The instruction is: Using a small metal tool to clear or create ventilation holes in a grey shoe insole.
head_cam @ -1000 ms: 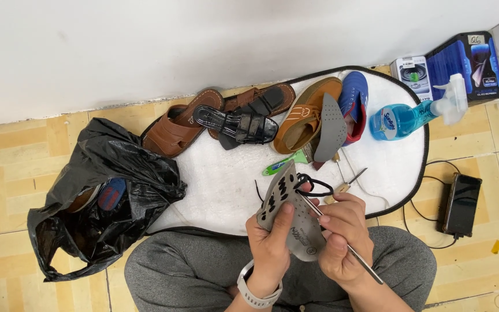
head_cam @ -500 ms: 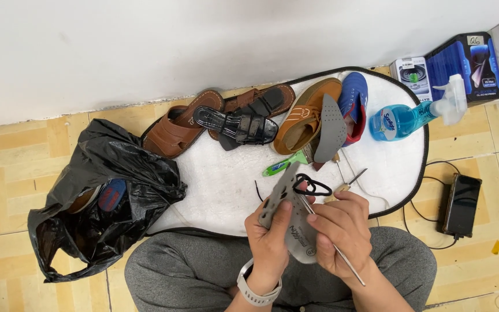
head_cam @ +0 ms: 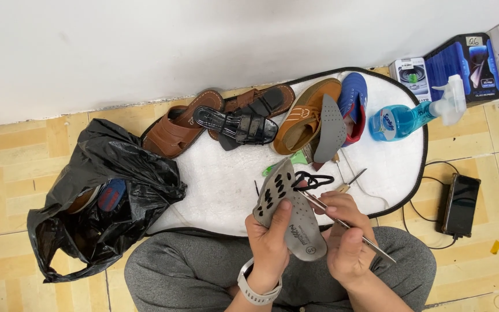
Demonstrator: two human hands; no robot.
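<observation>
1. The grey insole [head_cam: 289, 214], dotted with dark oval holes, sits low in the centre of the frame, above the person's grey-trousered lap.
2. The left hand [head_cam: 270, 240] is wrapped around it from below, thumb pressed on its face; a pale watch circles that wrist.
3. The right hand [head_cam: 346, 240] is closed on a thin metal tool [head_cam: 342, 224], whose tip lies against the insole.
4. Behind them, a white mat [head_cam: 226, 179] with a dark edge lies on the tiled floor.
5. On the mat, towards the top, stand brown sandals [head_cam: 183, 130], a black sandal [head_cam: 239, 125], a tan shoe [head_cam: 304, 115] and a blue shoe [head_cam: 354, 104].
6. A blue spray bottle [head_cam: 402, 118] lies at the upper right.
7. A black plastic bag [head_cam: 102, 196] slumps at the left.
</observation>
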